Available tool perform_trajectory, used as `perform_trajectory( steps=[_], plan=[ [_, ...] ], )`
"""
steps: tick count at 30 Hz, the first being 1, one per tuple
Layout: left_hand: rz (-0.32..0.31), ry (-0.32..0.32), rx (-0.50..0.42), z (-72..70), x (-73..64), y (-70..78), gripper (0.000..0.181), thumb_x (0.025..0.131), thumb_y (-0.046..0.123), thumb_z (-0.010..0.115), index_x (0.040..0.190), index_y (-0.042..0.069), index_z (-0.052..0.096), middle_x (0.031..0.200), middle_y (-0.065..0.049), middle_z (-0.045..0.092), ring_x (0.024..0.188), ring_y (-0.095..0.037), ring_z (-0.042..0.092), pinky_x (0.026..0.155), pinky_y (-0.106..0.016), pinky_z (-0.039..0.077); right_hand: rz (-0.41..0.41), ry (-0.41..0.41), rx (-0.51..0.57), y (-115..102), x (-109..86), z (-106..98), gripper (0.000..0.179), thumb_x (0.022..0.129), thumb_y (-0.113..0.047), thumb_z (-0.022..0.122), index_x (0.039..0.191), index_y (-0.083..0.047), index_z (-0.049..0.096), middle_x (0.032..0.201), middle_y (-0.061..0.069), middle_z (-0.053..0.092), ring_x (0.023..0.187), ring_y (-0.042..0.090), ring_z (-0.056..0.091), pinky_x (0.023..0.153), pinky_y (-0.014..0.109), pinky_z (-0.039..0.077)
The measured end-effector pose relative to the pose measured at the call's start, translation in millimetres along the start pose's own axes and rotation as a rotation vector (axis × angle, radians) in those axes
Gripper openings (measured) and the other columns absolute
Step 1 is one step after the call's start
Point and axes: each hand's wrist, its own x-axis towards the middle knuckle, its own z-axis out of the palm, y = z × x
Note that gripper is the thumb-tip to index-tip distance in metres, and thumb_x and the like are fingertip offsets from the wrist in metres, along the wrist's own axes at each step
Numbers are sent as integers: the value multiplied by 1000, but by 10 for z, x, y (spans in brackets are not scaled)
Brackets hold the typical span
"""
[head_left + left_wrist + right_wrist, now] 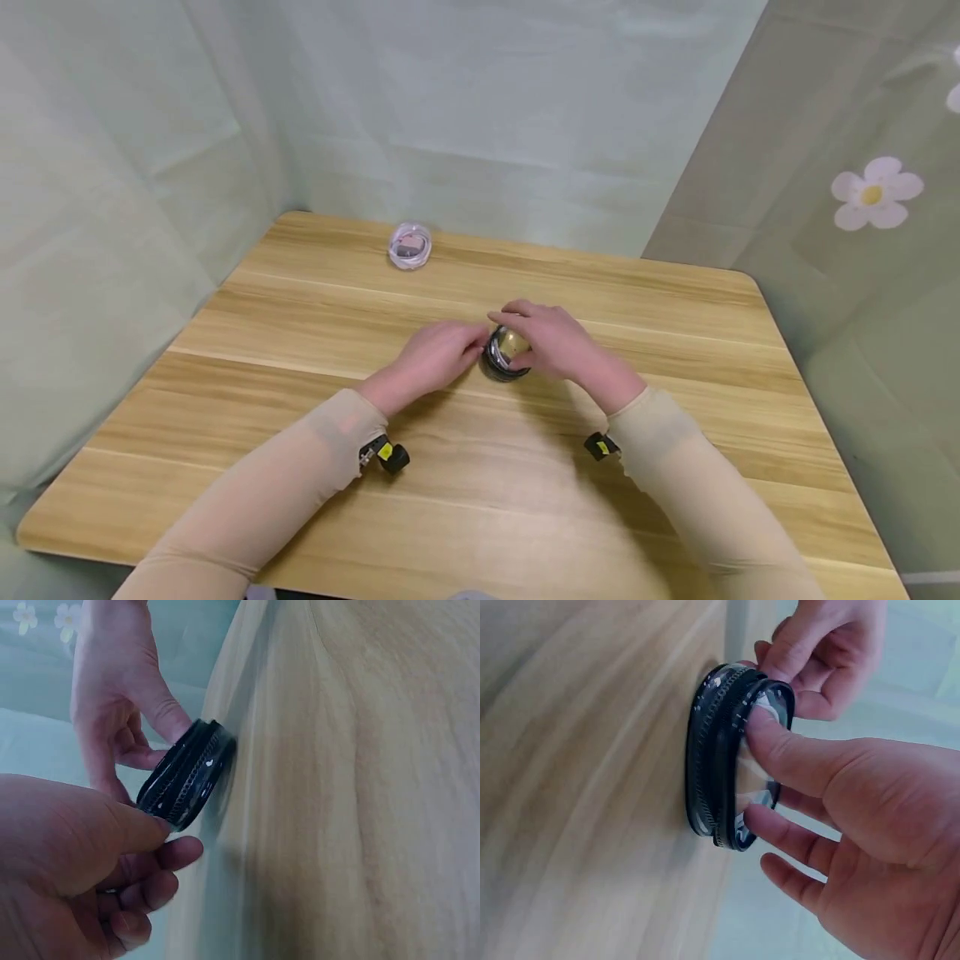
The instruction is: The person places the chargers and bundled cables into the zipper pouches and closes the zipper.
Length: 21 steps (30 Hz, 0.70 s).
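A small round zip case (504, 357) with black edges and a clear top lies on the wooden table. My left hand (442, 357) pinches the left side of its rim between thumb and forefinger; whether a zipper pull is there is hidden. From above and to the right, my right hand (551, 337) holds the case, thumb and fingers spread over its clear top. Zipper teeth run around the side of the case (718, 750) in the right wrist view. In the left wrist view, the case (187, 776) sits between both hands.
A coiled whitish cable (409, 247) in a round bundle lies near the table's back edge. The wooden table (645, 333) has pale curtains behind and at its sides. Small black devices (390, 454) are strapped to both wrists.
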Motion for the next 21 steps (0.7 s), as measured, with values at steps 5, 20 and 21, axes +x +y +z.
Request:
perform_trajectory(
  steps=[5, 20, 21],
  plan=[
    [45, 43, -13, -72, 27, 82, 8, 107, 9, 70, 103, 17, 69, 91, 3, 71, 80, -19, 66, 73, -40, 57, 16, -22, -35, -12, -28, -30, 85, 90, -35, 94, 163, -15, 55, 156, 11, 59, 141, 31, 59, 117, 61, 42],
    [48, 79, -193, -154, 99, 194, 9, 109, 13, 72, 100, 16, 69, 88, 5, 69, 77, -14, 60, 73, -36, 52, 63, 136, -195, -15, -128, 38, 56, 76, -54, 100, 107, -17, 70, 103, -4, 69, 102, 26, 57, 114, 55, 39],
    [42, 74, -201, -149, 108, 205, 8, 109, 14, 71, 102, 16, 69, 88, 5, 69, 76, -14, 60, 72, -35, 51, 69, 129, -177, -12, -132, 44, 56, 77, -53, 99, 105, -17, 68, 100, -4, 69, 100, 25, 60, 113, 54, 40]
  ],
)
